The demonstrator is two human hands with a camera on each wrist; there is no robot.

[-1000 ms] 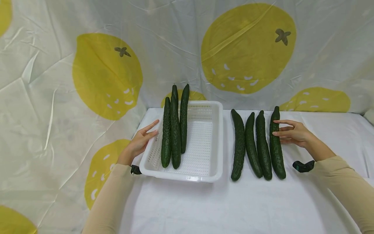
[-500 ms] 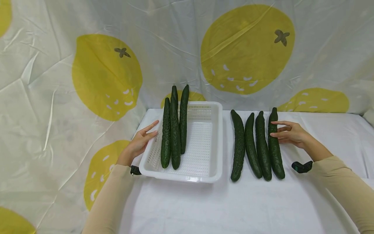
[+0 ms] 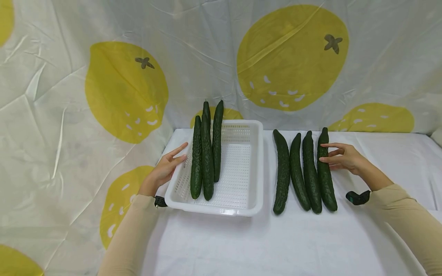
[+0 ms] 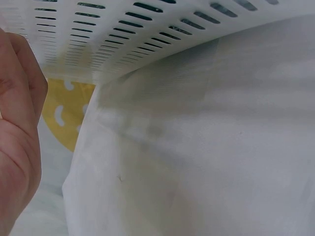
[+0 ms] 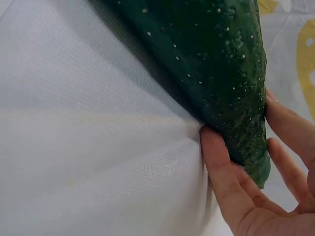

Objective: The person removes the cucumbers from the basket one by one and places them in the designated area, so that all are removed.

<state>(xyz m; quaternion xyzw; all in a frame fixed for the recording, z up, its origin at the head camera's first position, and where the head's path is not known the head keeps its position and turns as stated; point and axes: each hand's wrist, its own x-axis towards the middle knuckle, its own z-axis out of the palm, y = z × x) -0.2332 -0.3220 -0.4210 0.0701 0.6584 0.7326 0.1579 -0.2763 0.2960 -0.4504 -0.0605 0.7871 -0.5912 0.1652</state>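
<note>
On the right, my right hand (image 3: pixel 345 157) holds the outermost cucumber (image 3: pixel 325 172) near its upper end, with thumb and fingers on opposite sides. In the right wrist view, fingertips (image 5: pixel 214 142) reach down to the cloth along that cucumber (image 5: pixel 211 64). Its lower end lies on the table. At left, my left hand (image 3: pixel 165 168) touches the left rim of a white plastic basket (image 3: pixel 257 172), index finger and thumb extended. The left wrist view has the hand (image 4: pixel 19 118) beside the slotted basket wall (image 4: pixel 123 34). Three cucumbers (image 3: pixel 207 165) lean in the basket, tops above its back rim.
Left of the held cucumber lie a curved cucumber (image 3: pixel 282 172), a slimmer cucumber (image 3: pixel 297 172) and another cucumber (image 3: pixel 311 172). A white cloth (image 3: pixel 276 245) covers the table. Behind and to the left hangs a lemon-print curtain (image 3: pixel 200 57).
My right hand and the top of its cucumber have shifted slightly left, closer to the neighbouring cucumber, mostly in the first half second. The left hand and basket stay in place.
</note>
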